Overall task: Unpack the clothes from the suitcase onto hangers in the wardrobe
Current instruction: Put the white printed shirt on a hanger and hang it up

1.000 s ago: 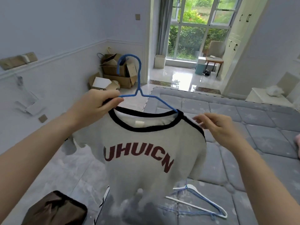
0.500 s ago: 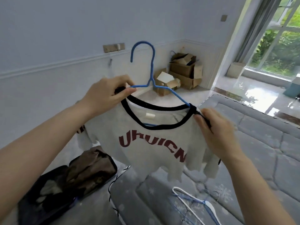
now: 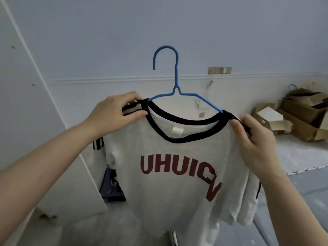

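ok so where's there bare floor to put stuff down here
Bare pale floor lies between the cardboard boxes at the right wall and the grey mat nearer. The boxes' corner is crowded. The t-shirt, gripped by both hands, hides what lies below.

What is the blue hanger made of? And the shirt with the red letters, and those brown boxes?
The blue hanger looks like thin bent wire with a matte blue coating, though it could be plastic. The shirt seems soft knit cotton-like cloth: it droops and wrinkles, with a ribbed black collar. The brown boxes look like plain cardboard, dull brown with folded flaps.
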A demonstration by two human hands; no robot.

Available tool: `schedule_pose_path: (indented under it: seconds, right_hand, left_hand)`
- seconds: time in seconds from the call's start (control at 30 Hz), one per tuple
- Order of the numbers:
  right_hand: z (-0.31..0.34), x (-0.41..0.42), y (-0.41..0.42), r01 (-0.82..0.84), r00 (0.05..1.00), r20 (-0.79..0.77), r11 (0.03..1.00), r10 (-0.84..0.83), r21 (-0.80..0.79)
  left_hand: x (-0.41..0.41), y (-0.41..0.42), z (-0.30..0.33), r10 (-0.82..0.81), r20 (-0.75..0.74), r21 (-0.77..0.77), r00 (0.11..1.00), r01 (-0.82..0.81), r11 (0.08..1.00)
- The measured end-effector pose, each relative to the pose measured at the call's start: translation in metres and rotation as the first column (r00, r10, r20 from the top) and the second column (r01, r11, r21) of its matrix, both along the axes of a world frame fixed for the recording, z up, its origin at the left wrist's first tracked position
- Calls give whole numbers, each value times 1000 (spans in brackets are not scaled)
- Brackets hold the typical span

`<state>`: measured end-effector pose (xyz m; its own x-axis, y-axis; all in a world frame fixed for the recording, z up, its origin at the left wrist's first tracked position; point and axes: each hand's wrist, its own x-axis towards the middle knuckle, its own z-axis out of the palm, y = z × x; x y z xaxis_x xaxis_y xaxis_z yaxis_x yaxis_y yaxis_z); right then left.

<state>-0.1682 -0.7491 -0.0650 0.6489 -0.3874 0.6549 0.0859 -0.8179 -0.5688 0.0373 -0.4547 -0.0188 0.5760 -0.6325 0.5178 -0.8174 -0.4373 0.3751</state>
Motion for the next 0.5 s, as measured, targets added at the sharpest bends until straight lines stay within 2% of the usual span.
schedule_pose_path:
  seconds: [0.23, 0.3, 0.4, 0.5]
  right_hand:
    - [22, 54, 85, -283, 959, 41, 939, 281, 193]
    - [30, 64, 118, -357, 933, 34, 903, 360, 237]
    - [43, 75, 172, -434, 897, 38, 861, 441, 263]
    - [55, 89, 226, -529, 840, 43, 798, 541, 290]
  left_hand:
    - [-11, 156, 1, 360, 52, -15, 931, -360, 933]
    - [-13, 193, 1, 464, 59, -109, 884, -457, 883]
    - [-16, 238, -4, 585, 74, -347, 808, -529, 774]
    - [-23, 277, -11, 713, 47, -521, 700, -592, 615]
